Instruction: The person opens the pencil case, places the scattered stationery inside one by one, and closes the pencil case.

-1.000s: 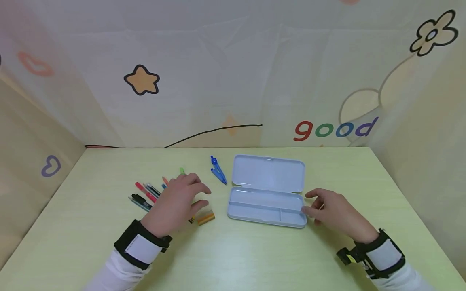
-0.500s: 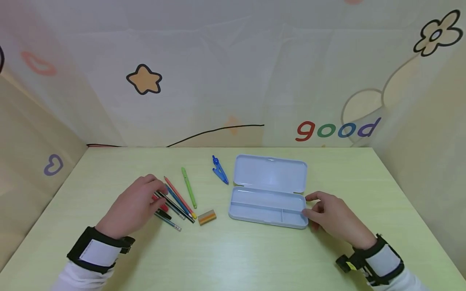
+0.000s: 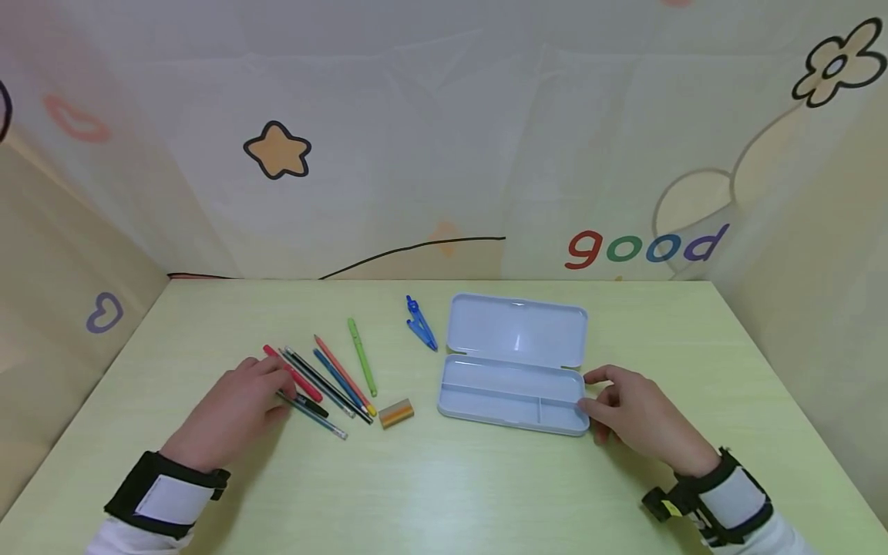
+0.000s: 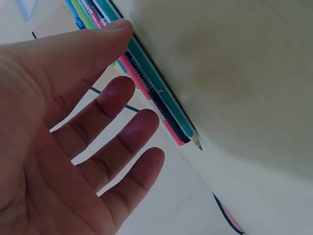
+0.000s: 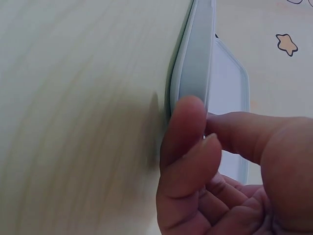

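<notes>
In the head view my left hand [image 3: 232, 408] is at the near left end of a loose group of pens and pencils. A teal pencil [image 3: 326, 425] with a pale end and a black pen [image 3: 312, 406] stick out past its fingers. The left wrist view shows the fingers loosely extended and apart, the thumb tip overlapping the teal pencil [image 4: 166, 100], whose sharpened point faces away. A red pen [image 3: 298, 378] lies beside them. My right hand [image 3: 634, 416] pinches the right end of an open light-blue pencil case [image 3: 486, 405], thumb at its rim and fingers against the outer side.
More pencils lie further right: dark ones [image 3: 326, 387], a blue one [image 3: 336, 375] and a coral one [image 3: 340, 368]. A green pen [image 3: 362, 358], a blue compass [image 3: 420, 327] and a striped brown-and-yellow block [image 3: 396, 414] lie between them and the case. A printed cloth [image 3: 388, 154] stands behind the table.
My left hand has moved left and back from over the pencils to their left end, uncovering most of them. The red pen now lies in view. The right hand stays at the case.
</notes>
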Available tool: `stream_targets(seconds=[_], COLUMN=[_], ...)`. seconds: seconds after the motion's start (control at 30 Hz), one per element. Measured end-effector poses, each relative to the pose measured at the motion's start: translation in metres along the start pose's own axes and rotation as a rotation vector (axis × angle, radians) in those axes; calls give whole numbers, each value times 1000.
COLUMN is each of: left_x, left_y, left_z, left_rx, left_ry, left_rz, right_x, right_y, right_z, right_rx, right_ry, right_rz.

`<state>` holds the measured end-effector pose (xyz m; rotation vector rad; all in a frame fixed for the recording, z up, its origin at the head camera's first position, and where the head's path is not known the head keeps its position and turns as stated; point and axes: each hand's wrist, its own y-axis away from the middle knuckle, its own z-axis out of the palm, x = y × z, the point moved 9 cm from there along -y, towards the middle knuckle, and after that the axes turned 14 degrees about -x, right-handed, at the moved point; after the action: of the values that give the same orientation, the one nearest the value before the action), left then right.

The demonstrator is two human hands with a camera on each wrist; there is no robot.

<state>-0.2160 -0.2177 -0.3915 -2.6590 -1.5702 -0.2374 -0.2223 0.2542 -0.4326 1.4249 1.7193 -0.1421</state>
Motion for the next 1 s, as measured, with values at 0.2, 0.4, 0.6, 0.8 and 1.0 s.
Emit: stream_targets(seconds=[0.2, 0.4, 0.6, 0.8, 1.0], left_x=[-2, -1, -3, -4, -3], left_y=[-2, -2, -2, 1, 3], left_z=[7, 7, 8, 8, 8], left_rx=[-12, -4, -38, -56, -47], left_ry=[-7, -11, -12, -17, -21], left_rz=[-10, -8, -38, -43, -29], right_x=[1, 1, 2, 1, 0], right_y=[1, 2, 2, 1, 0], right_z=[0, -1, -1, -1, 0], right_rx=[1, 5, 3, 2, 6], right_ry=[-4, 3, 1, 0, -2], right_rz=[4, 7, 7, 1, -6])
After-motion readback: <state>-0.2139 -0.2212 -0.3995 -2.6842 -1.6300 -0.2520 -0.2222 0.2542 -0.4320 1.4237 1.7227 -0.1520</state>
